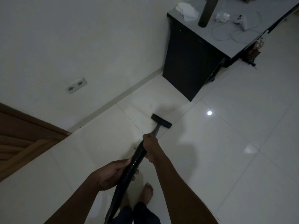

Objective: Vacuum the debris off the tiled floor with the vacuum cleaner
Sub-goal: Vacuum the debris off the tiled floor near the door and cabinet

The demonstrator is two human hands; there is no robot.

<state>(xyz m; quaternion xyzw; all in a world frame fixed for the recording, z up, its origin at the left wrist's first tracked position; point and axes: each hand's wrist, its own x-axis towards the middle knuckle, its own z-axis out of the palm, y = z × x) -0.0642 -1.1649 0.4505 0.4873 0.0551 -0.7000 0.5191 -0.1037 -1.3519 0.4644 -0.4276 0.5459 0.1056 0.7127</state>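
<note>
Now both hands hold the vacuum cleaner's black ribbed hose (135, 160): the left hand (113, 172) has its grip wrapped round it nearer the body, and the right hand (151, 146) has its grip clamped further along, by the rigid tube. Its brush head (161, 121) sits on the tiled floor (226, 143) near the skirting board (129, 91), and grey debris (134, 146) lies just beside the hose.

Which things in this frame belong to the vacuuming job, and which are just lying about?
Job:
vacuum hose, held by left hand and right hand
nozzle
debris
tiled floor

Lying about:
dark bottle, white cloth, white controller, cable, all on the desk
wall socket
</note>
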